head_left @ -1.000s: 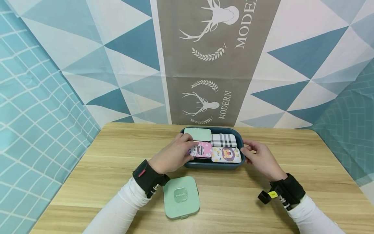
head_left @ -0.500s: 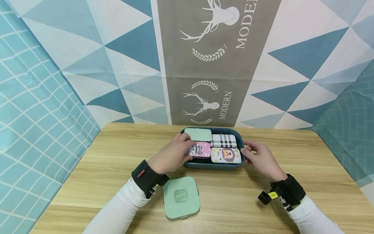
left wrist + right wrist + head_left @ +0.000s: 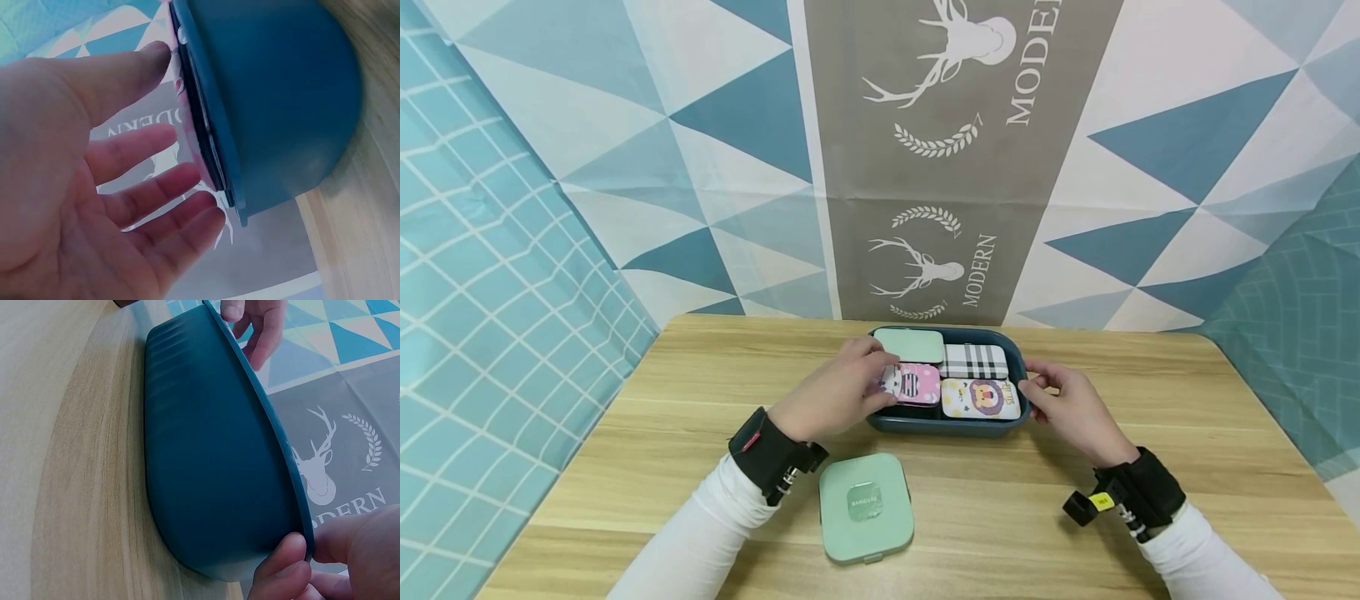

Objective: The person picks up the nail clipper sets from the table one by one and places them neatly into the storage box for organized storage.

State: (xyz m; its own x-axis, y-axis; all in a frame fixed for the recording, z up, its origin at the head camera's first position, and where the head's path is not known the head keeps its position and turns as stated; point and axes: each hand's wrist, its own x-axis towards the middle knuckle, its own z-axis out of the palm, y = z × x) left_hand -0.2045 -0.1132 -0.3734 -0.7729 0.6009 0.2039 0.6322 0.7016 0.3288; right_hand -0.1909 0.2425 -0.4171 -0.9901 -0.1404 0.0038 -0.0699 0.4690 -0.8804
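Observation:
A dark blue plastic bin (image 3: pixel 951 428) sits near the table's back edge, with several small tins inside. My left hand (image 3: pixel 837 385) is over its left end, by a pink tin (image 3: pixel 919 383) with a cartoon print. In the left wrist view the thumb (image 3: pixel 134 72) and loosely bent fingers are spread at the tin's edge; whether the tips touch it I cannot tell. My right hand (image 3: pixel 1071 408) pinches the bin's right rim between thumb and fingers. Beside the pink tin lie a lion-print tin (image 3: pixel 981 398), a plaid tin (image 3: pixel 974 361) and a pale green tin (image 3: pixel 908 344).
A square mint-green case (image 3: pixel 866 533) lies flat on the wooden table (image 3: pixel 985 517), in front of the bin and close to the left wrist. Behind the table stands a patterned backdrop (image 3: pixel 917 183) with deer prints, and blue-green tiled sheets flank both sides.
The pink tin has shifted slightly left, away from the lion-print tin. My left hand has drawn back a little to the left, its fingers parting from the tin. My right hand stays still.

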